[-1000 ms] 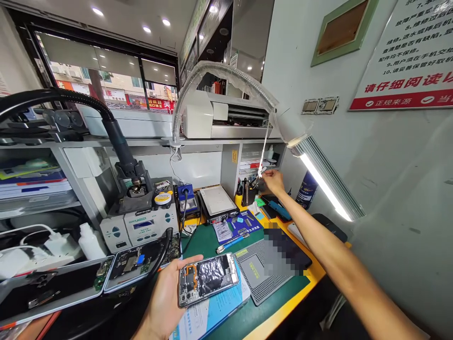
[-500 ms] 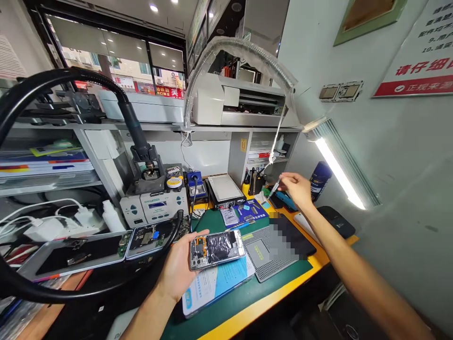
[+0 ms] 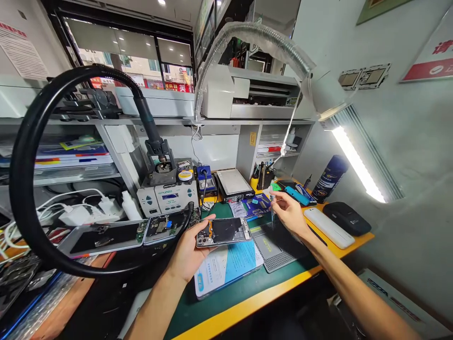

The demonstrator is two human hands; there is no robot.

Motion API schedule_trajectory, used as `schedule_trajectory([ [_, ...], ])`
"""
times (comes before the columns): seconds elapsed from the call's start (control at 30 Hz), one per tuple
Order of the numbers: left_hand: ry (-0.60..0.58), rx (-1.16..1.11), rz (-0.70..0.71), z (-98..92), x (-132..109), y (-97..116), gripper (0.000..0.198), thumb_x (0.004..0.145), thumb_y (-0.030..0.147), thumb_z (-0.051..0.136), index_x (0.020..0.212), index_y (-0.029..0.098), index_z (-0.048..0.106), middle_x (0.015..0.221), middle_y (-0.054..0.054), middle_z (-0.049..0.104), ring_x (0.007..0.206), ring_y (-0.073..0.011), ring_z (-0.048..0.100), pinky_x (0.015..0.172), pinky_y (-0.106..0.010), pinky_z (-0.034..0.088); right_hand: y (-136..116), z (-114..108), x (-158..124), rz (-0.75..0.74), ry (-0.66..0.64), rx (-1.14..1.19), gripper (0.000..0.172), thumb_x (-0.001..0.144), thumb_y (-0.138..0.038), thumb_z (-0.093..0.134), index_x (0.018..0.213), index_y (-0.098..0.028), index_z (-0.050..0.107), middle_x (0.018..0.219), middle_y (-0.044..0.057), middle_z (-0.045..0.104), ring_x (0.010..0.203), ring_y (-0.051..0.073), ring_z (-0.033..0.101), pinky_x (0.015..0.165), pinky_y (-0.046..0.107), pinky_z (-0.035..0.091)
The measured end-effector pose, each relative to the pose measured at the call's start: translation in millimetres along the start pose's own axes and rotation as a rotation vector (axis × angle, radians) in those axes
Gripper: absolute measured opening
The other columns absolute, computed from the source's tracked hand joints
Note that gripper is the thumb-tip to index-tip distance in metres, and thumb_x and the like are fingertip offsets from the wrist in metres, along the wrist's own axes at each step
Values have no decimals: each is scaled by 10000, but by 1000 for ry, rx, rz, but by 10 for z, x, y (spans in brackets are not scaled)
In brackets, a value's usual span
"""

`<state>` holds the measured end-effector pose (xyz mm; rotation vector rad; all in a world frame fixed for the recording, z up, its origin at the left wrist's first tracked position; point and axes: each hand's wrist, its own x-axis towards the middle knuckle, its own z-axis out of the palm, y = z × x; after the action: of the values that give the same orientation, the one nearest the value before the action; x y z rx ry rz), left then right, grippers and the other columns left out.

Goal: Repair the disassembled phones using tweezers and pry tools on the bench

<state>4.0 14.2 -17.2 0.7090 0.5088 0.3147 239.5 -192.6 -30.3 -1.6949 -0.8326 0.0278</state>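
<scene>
My left hand (image 3: 191,245) grips an opened smartphone (image 3: 224,232) by its camera end, thumb on the upper edge. The phone's back is off; a black battery, an orange flex strip and the camera lenses show. It is held over a blue and white box (image 3: 228,269). My right hand (image 3: 288,212) is closed in a pinch on a slim, pale, pen-like tool (image 3: 272,200) pointing downward, its exact kind too small to tell. That tool is right of the phone, apart from it, above a perforated grey mat (image 3: 279,248).
Left stand a hot-air station (image 3: 168,198) with a looping black hose (image 3: 21,156) and opened tablets (image 3: 109,241). A lamp (image 3: 357,160) hangs at right. Beside my right arm lie a white slab-like device (image 3: 329,228) and a black case (image 3: 347,218); a spray can (image 3: 331,177) stands behind.
My right hand has come left and down from the back right of the bench, bringing the slim tool nearer the phone. My left hand still holds the phone. The camera view has shifted.
</scene>
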Motion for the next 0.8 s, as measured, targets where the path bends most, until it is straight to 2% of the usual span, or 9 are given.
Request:
schedule_trajectory([
  [0.13, 24, -47, 19, 6, 1, 22, 318, 902, 145, 582, 1199, 67, 663, 1004, -155, 750, 864, -237, 729, 834, -430, 621, -397, 114, -150, 60, -269, 27, 457, 902, -363, 560, 1321, -194, 631, 795, 18, 618, 608, 146, 547, 547, 270, 471],
  [0.23, 36, -76, 26, -19, 31, 11, 242, 891, 128, 584, 1108, 60, 667, 962, -146, 747, 856, -243, 727, 831, -447, 620, -591, 301, -380, 13, -408, -50, 481, 866, -382, 658, 1321, -228, 644, 732, -4, 585, 562, 127, 473, 497, 237, 389],
  [0.3, 39, -81, 28, -33, 31, 12, 214, 885, 119, 582, 1076, 63, 660, 933, -138, 746, 847, -238, 725, 821, -438, 620, -623, 443, -502, -164, -397, -232, 506, 819, -387, 723, 1298, -237, 660, 805, 27, 618, 625, 148, 490, 551, 256, 386],
  [0.4, -2, -109, 7, -30, -22, 48, 217, 916, 200, 561, 1066, 69, 648, 1001, -161, 743, 889, -264, 726, 839, -480, 611, -590, 600, -560, -258, -334, -318, 298, 825, -370, 691, 1064, -207, 761, 781, 55, 611, 638, 161, 473, 588, 282, 357],
  [0.5, -213, -111, 29, -8, -108, 86, 321, 952, 379, 520, 1093, 113, 632, 1129, -165, 721, 970, -321, 719, 859, -540, 587, -600, 641, -512, -196, -304, -273, 256, 883, -412, 630, 899, -190, 757, 714, 39, 577, 618, 155, 458, 583, 280, 351],
  [0.57, -293, -7, 154, 7, -151, 79, 279, 928, 392, 576, 1058, 148, 611, 1017, -122, 743, 938, -323, 730, 838, -501, 583, -649, 621, -469, -123, -317, -232, 318, 911, -466, 618, 787, -189, 713, 660, 12, 543, 585, 141, 442, 550, 266, 351],
  [0.67, -197, 228, 348, 19, -177, 19, 284, 880, 338, 671, 1066, 157, 558, 736, -71, 736, 787, -299, 747, 793, -447, 576, -705, 580, -430, -2, -384, -174, 480, 903, -547, 631, 588, -199, 531, 521, -50, 363, 473, 104, 320, 443, 244, 289],
  [0.73, -154, 322, 392, 20, -179, -26, 383, 882, 364, 672, 1151, 137, 524, 672, -77, 730, 714, -290, 741, 764, -443, 579, -700, 564, -424, 52, -424, -149, 552, 898, -590, 620, 554, -220, 397, 494, -74, 242, 434, 91, 233, 387, 238, 243],
  [0.8, -148, 362, 407, 19, -179, -56, 452, 890, 400, 658, 1210, 119, 504, 660, -83, 729, 682, -286, 735, 730, -431, 583, -673, 559, -431, 72, -436, -142, 579, 899, -617, 602, 561, -235, 331, 500, -81, 192, 419, 87, 203, 356, 234, 235],
])
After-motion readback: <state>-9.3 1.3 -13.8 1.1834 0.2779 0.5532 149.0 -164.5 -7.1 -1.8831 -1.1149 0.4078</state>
